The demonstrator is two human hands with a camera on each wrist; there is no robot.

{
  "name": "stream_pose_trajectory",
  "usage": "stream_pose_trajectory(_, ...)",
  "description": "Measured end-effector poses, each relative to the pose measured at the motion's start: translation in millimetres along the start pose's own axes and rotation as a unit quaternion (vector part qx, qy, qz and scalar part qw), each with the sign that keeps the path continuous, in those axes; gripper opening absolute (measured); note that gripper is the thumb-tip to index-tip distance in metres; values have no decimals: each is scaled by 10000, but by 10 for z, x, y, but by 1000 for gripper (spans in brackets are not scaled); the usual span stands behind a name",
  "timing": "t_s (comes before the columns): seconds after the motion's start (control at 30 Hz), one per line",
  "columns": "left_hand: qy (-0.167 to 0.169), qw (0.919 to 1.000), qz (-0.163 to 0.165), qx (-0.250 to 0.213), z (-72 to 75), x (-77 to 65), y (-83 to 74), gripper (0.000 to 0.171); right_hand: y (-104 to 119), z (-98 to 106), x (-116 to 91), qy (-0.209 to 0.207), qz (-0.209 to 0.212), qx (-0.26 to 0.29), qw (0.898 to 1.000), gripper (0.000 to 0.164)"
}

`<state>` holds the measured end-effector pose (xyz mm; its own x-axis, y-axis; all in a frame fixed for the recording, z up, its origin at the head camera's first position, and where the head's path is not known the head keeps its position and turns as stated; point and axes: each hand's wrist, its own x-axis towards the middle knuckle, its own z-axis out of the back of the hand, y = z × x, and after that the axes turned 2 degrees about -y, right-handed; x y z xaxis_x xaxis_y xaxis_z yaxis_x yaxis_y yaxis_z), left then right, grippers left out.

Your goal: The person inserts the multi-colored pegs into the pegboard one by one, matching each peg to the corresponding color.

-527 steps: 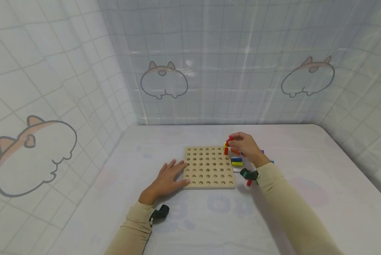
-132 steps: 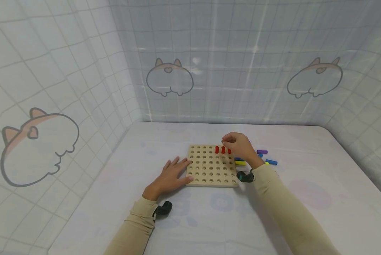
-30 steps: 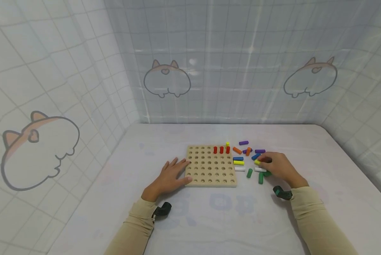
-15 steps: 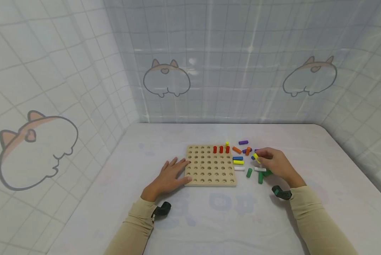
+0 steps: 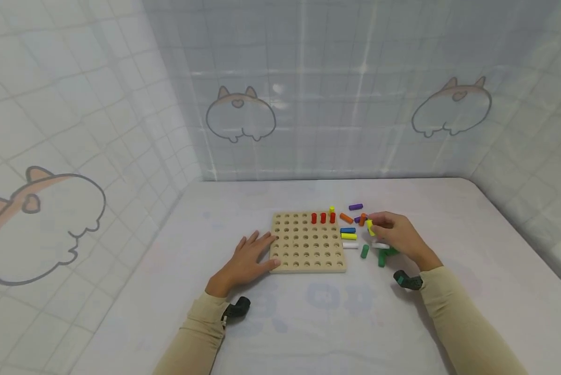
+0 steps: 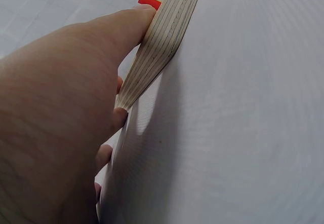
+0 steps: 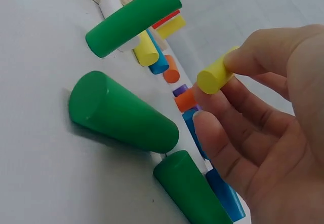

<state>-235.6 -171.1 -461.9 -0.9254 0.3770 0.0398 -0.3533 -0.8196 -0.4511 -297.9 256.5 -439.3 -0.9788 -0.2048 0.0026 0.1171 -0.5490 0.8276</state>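
A square wooden pegboard point(image 5: 307, 242) with rows of round holes lies flat on the table. Red pegs point(image 5: 323, 218) stand upright in its back row toward the right. My left hand point(image 5: 247, 264) rests at the board's left edge with fingers spread, the thumb point(image 6: 134, 19) and fingertips touching it. Between thumb and fingers my right hand point(image 5: 399, 237) pinches a yellow peg point(image 7: 216, 74), raised above the loose pegs to the right of the board. A second yellow peg point(image 5: 332, 209) shows behind the rightmost red one; how it stands is partly hidden.
Right of the board lie loose pegs: a yellow peg point(image 5: 348, 236), a blue peg point(image 5: 348, 230), a white peg point(image 5: 350, 245), an orange peg point(image 5: 346, 218), a purple peg point(image 5: 356, 207) and green pegs point(image 7: 124, 112). A tiled-pattern curtain point(image 5: 332, 130) rises behind the table.
Since the earliest frame, more red pegs have come to stand in the back row. Within the last second my right hand has lifted a yellow peg and moved slightly left; my left hand stays put.
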Motion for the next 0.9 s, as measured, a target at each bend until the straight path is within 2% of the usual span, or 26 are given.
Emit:
stream_pose_trajectory(0.13,-84,10000,2,7,3,15,12,79,-5,16,85,58,-203,10,9998,42)
stream_pose_trajectory(0.27,-39,10000,23,24,-3,17,21,80,-14,29,163,102,-496,391,9980,48)
stream_pose_trajectory(0.5,-66,10000,-19,26,-27,2,31,79,85,22,320,29,-414,908,9950,50)
stream_pose_trajectory(0.73,-47,10000,-23,-19,-39,-4,25,79,223,-12,462,-18,-436,828,9956,52)
stream_pose_trajectory(0.9,-55,10000,38,58,-45,0,31,79,334,-68,559,11,-335,1058,9938,51)
